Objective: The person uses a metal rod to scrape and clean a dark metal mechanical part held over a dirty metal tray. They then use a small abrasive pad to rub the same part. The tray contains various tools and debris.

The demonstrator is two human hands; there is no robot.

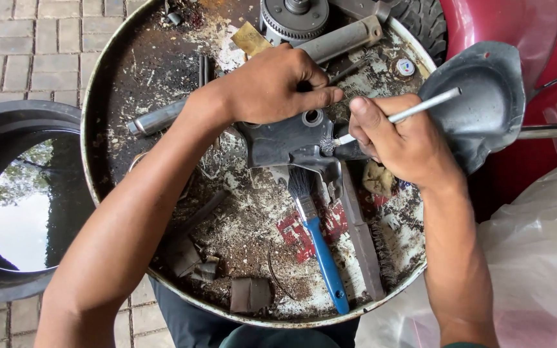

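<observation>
My left hand (pixel 278 84) grips the top of a dark grey metal engine part (pixel 285 143) that rests on a dirty round drum lid (pixel 130 71). In my right hand (pixel 398 138) I hold a thin silver-handled brush (pixel 420 108), its bristle tip touching the part's right side near a round hole. A blue-handled paintbrush (pixel 320 248) lies on the lid just below the part, bristles pointing up toward it.
A long metal tube (pixel 340 42) and a geared round part (pixel 294 18) lie at the lid's far side. A dark metal cover (pixel 485 96) sits at right before a red vehicle body (pixel 517 26). A black water-filled tub (pixel 14 200) stands left. Clear plastic sheet (pixel 536 258) lower right.
</observation>
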